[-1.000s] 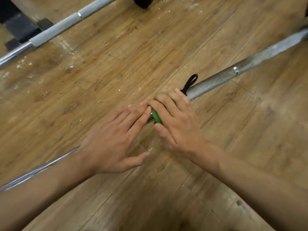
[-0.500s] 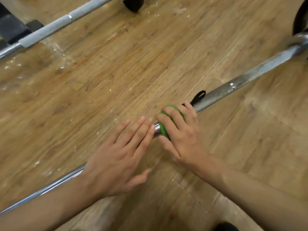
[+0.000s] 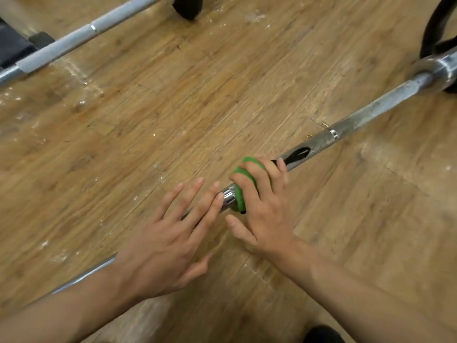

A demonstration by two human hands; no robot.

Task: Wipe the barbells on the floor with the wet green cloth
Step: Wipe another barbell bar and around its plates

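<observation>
Barbell [image 3: 351,125] gets my right hand [image 3: 262,204] clenched around the green cloth [image 3: 241,194]; left hand [image 3: 170,238], flat and released, steadies it.

The right hand [image 3: 262,206] is curled around the bar [image 3: 371,112], fingers wrapped over the top and pressing the cloth [image 3: 241,194] against it, thumb stretched out on the near side. The left hand [image 3: 168,241] lies flat on the bar just beside it, fingers spread and straight, forearm along the bar.
</observation>
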